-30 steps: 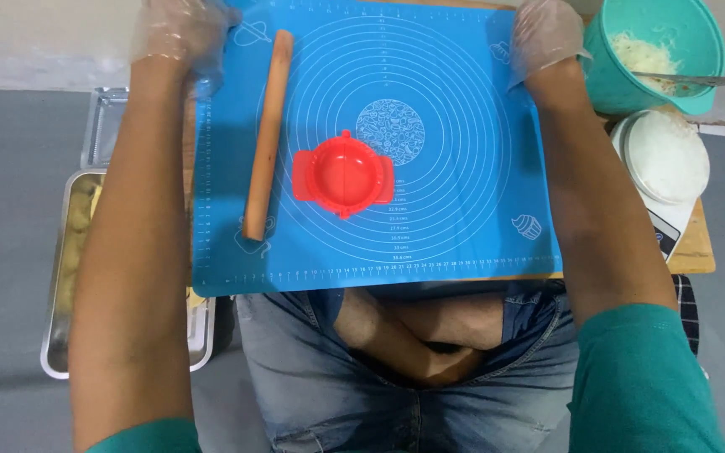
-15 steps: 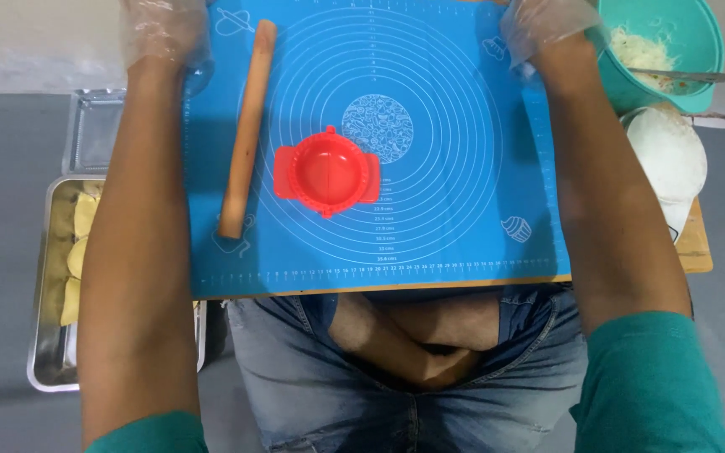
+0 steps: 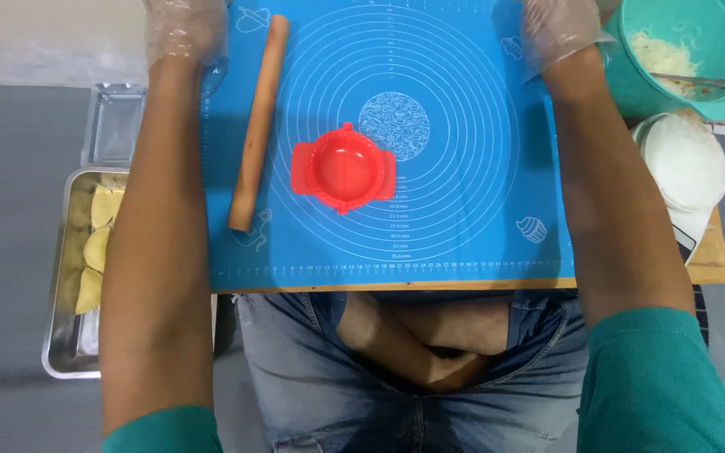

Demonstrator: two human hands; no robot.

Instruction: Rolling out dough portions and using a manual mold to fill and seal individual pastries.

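A blue silicone baking mat covers a wooden board in front of me. My left hand, in a clear glove, grips the mat's far left corner. My right hand, also gloved, grips its far right corner. Both hands are partly cut off by the top of the view. A wooden rolling pin lies lengthwise on the left part of the mat. A red dumpling press rests open near the mat's middle, right of the pin.
A teal bowl of pale filling with a spoon stands at the far right. Below it sits a stack of white dough rounds. A metal tray with folded dumplings lies low on the left, behind it a clear container.
The mat, with the pin and press on it, has slid away from me, so the board's near wooden edge now shows. Both hands stayed on the far corners.
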